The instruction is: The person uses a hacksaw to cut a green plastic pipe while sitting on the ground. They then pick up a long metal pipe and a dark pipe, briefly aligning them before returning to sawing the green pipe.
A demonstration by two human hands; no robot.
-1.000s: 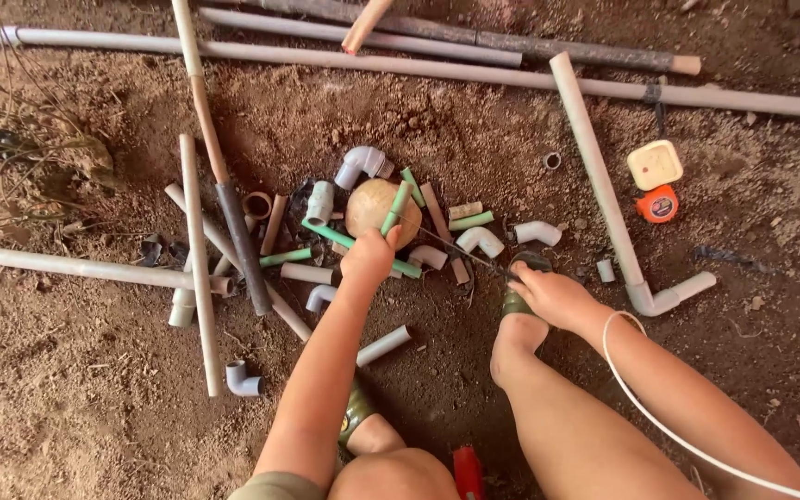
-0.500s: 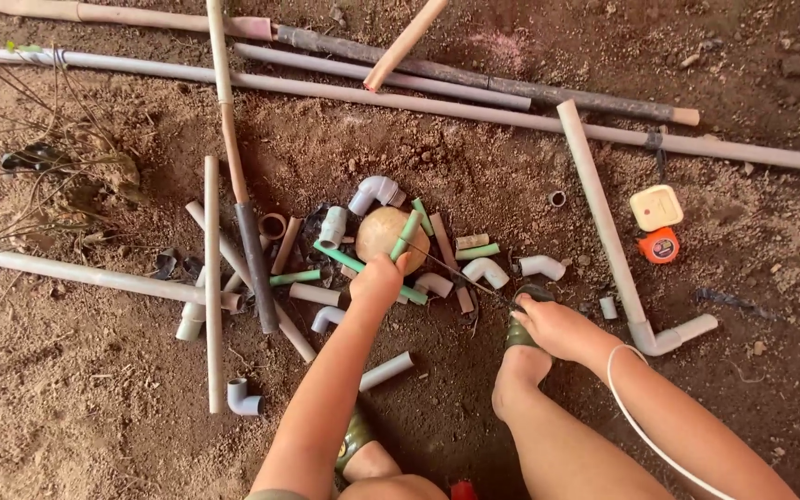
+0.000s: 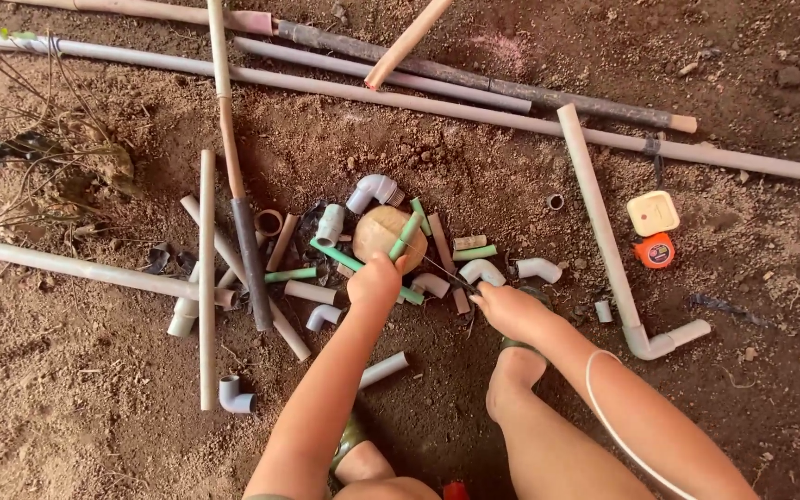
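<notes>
Left hand: the left hand (image 3: 375,282) is curled shut around a short green pipe (image 3: 406,235) that sticks up toward 1 o'clock, right over the round tan lump (image 3: 383,231).
Right hand: the right hand (image 3: 508,310) is palm down on the dirt with fingers loosely bent; can't tell if it's actually got hold of anything.
Near the right hand: white elbow fitting (image 3: 481,271) just off the fingertips at 11 o'clock, another white elbow (image 3: 540,268) at 1 o'clock.
Pile: longer green pipe (image 3: 356,266) runs under the left hand, grey elbow (image 3: 373,191) at 12 o'clock from the lump.
Off to 3 o'clock: long white pipe with a bend (image 3: 604,241), orange tape measure (image 3: 656,250) past it.
</notes>
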